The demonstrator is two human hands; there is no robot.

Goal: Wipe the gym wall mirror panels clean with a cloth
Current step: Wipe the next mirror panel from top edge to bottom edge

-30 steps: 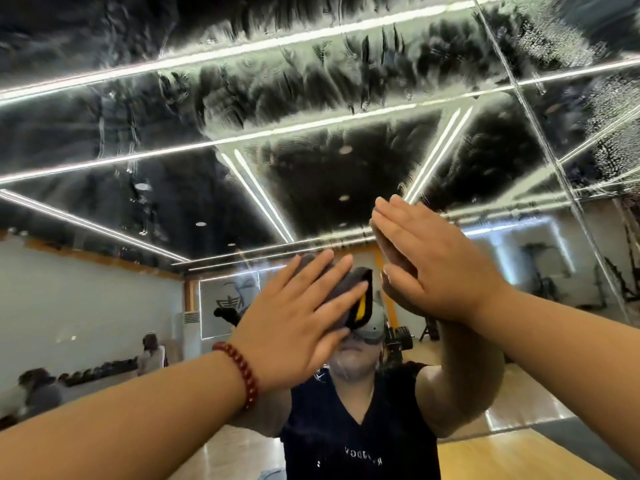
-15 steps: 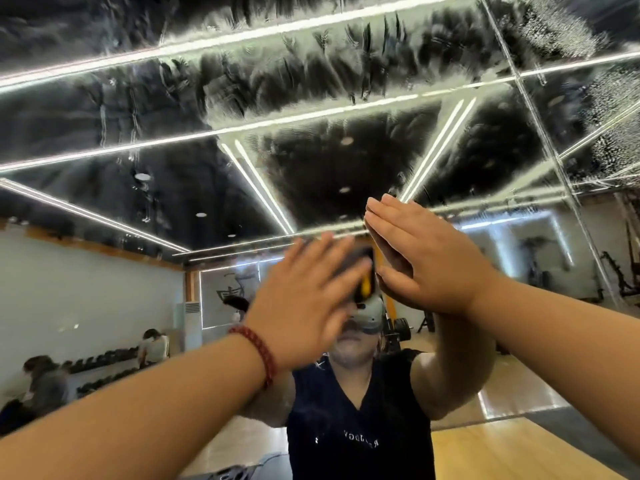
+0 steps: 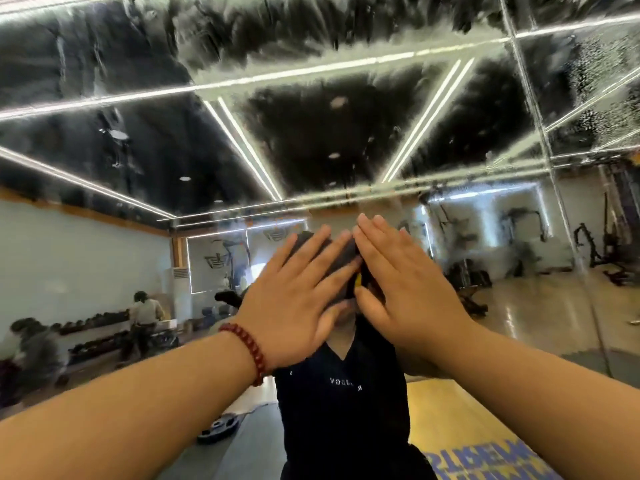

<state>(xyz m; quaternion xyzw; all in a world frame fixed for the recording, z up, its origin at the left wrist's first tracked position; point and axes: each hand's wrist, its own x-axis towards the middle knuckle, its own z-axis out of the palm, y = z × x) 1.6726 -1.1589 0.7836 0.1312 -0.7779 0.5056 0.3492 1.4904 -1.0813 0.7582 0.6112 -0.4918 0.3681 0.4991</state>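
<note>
Two flat hands press a dark cloth against the gym mirror at the centre of the frame.

The left hand (image 3: 298,299), with a red bead bracelet (image 3: 247,351) at its wrist, lies on the grey cloth (image 3: 337,258) with fingers straight and spread. The right hand (image 3: 405,289) sits just beside it, fingers straight and close together, tips at the cloth's right edge. The mirror panel (image 3: 311,133) above is streaked with wet smears, and a vertical seam (image 3: 540,133) runs down the right of the frame.
</note>
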